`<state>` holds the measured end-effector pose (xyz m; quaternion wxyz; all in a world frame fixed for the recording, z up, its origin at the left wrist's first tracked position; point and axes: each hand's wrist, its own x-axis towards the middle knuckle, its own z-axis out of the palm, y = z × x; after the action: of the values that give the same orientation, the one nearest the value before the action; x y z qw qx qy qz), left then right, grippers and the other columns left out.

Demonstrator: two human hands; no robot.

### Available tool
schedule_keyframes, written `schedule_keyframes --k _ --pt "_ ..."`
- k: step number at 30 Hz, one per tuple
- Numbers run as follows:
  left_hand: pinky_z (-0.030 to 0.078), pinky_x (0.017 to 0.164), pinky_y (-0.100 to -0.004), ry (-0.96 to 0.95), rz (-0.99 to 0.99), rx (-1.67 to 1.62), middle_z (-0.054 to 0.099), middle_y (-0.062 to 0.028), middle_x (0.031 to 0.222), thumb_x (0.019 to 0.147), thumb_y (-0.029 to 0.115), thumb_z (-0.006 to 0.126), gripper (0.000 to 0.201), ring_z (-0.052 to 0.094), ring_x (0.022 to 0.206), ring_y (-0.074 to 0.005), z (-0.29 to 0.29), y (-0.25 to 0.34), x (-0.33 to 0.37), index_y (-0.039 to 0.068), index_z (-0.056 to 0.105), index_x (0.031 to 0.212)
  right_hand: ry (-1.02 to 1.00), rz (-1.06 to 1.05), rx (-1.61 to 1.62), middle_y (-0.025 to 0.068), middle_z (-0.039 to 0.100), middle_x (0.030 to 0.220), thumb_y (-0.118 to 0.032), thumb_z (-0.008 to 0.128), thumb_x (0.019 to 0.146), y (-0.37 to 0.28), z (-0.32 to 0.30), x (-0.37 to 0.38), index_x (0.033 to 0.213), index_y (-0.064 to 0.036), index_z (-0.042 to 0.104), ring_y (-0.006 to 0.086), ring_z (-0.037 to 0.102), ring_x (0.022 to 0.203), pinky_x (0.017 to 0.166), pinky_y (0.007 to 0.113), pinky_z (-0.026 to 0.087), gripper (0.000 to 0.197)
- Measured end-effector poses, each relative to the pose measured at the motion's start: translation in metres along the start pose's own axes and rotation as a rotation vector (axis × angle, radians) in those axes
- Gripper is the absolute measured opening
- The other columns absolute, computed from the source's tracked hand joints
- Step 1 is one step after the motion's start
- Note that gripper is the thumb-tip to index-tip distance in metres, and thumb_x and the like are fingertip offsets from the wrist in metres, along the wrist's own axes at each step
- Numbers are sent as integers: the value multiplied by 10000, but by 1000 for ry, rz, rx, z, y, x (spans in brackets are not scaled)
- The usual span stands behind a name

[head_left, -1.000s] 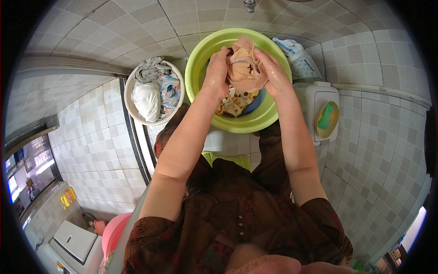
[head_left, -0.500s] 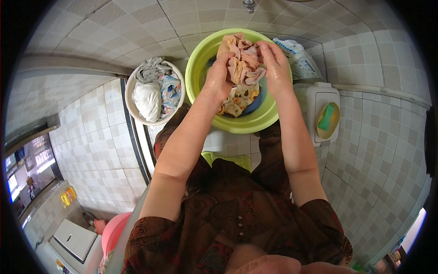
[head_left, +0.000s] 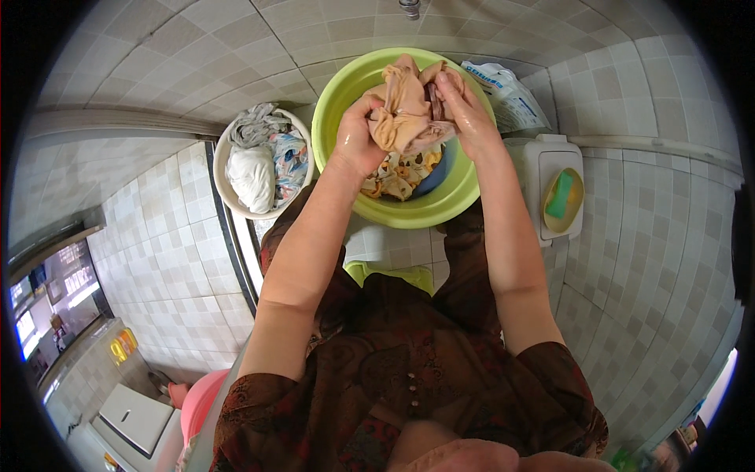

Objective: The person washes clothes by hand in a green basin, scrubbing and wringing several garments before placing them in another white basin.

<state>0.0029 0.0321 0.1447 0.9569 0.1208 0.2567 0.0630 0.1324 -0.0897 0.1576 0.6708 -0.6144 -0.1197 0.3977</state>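
A bunched pink and peach cloth garment (head_left: 407, 110) is held up over a lime-green basin (head_left: 334, 86). My left hand (head_left: 360, 135) grips its left side, fingers curled into the folds. On the opposite side my right hand (head_left: 468, 114) has hold of the fabric, the thumb and fingers pressed on it; both hands look wet. Below them in the basin lies a yellowish patterned cloth (head_left: 403, 175), next to something blue (head_left: 434, 179) that is partly covered. The garment's exact kind cannot be made out.
Left of the basin stands a white bucket (head_left: 222, 182) with grey, white and patterned clothes. A plastic bag (head_left: 511, 98) leans behind on the right. Near it, a white lidded bin (head_left: 550, 144) carries a yellow dish (head_left: 572, 216) with a green bar (head_left: 559, 195). A tap (head_left: 409, 9) is above.
The garment has been spread and turned between my hands, showing a wider peach part. My left hand has shifted a little left; both hands keep hold of it.
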Motion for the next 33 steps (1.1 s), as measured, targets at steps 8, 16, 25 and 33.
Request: schedule_keyframes --k 8,16,25,33 --pt "466 926 -427 -46 100 28 564 -131 1180 927 325 441 424 553 1080 -275 5 0 1 19 476 1219 33 -46 210 21 569 1108 -207 569 903 2 -15 7 1177 -83 516 123 547 1015 838 275 458 306" --pt "470 916 -436 189 27 242 544 -96 1193 933 340 432 415 539 1084 -247 12 -5 5 92 454 1265 77 -185 96 -14 602 959 -127 626 806 -18 -10 -10 931 -101 608 81 552 888 706 274 464 128" --pt "479 705 -325 104 483 576 573 -34 898 929 181 435 127 557 813 -174 -9 -42 18 106 537 917 233 -1031 -974 83 544 656 -132 652 743 28 68 -17 673 -62 585 238 556 622 583 296 463 120" --pt "473 713 -283 123 290 387 593 -52 944 888 274 486 228 561 822 -167 -32 -29 25 68 541 968 223 -923 -770 133 589 765 -179 569 761 31 92 -48 745 -93 640 319 589 687 634 377 500 112"
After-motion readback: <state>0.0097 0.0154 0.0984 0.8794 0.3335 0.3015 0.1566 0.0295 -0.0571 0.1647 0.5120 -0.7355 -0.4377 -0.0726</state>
